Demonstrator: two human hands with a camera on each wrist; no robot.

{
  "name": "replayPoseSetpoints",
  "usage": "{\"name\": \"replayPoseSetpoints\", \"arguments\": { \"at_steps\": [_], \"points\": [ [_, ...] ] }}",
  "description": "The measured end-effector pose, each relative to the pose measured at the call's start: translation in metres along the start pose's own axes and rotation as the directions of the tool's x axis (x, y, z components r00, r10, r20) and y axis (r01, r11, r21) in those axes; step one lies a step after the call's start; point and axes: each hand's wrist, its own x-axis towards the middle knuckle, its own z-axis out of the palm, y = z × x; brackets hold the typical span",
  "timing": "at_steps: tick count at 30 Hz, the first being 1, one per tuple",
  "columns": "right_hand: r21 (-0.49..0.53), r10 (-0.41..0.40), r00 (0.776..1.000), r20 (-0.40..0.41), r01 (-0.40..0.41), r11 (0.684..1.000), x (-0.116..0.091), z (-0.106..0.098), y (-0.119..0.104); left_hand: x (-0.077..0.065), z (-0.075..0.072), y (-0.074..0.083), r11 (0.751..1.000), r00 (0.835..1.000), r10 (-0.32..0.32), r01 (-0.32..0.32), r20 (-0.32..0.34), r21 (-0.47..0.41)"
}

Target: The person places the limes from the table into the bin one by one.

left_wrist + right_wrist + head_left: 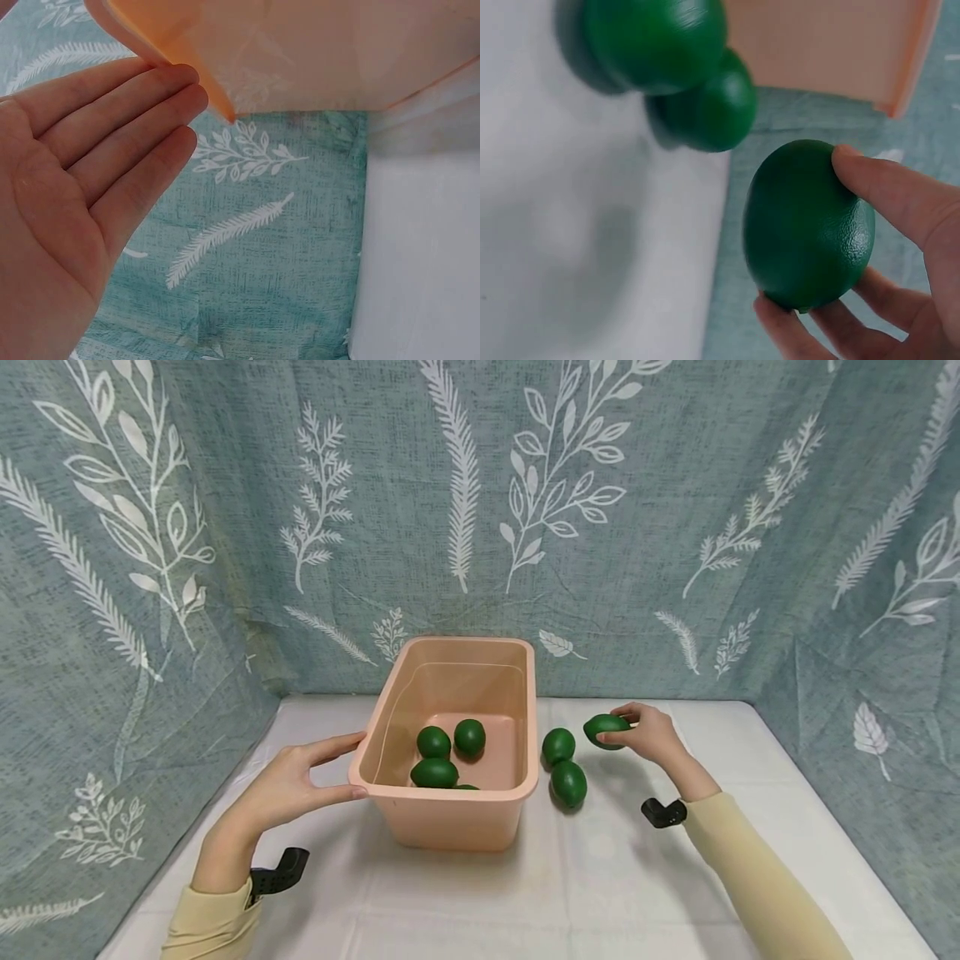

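My right hand (648,733) pinches a dark green lime (806,225) between thumb and fingertips, above the white cloth right of the bin. Two more limes lie on the cloth by the bin's right side, the far one (558,747) close against the near one (568,784). Several limes are inside the peach plastic bin (461,818), among them one lying sideways (434,772); the front wall partly hides another. On the bin's left side, my left hand (281,789) touches the rim with straight fingers and thumb spread apart.
A white cloth (637,893) covers the table. Blue-green curtains with white leaf prints (397,510) hang behind and along both sides. Each wrist wears a small black device, such as the left one (279,871).
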Motion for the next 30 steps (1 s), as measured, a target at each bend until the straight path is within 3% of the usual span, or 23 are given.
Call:
{"name": "replayPoseSetpoints", "arguments": {
  "at_steps": [16,30],
  "points": [
    [-0.022,-0.114,0.993,-0.025,0.113,0.993,-0.014,-0.022,-0.056,0.000,0.000,-0.002,1.000,1.000,0.005,-0.005,0.002,0.012],
    [-0.053,-0.161,0.987,-0.023,0.160,0.986,-0.021,-0.035,-0.105,0.001,0.000,-0.001,1.000,1.000,-0.003,0.003,0.002,0.007]
  ]
}}
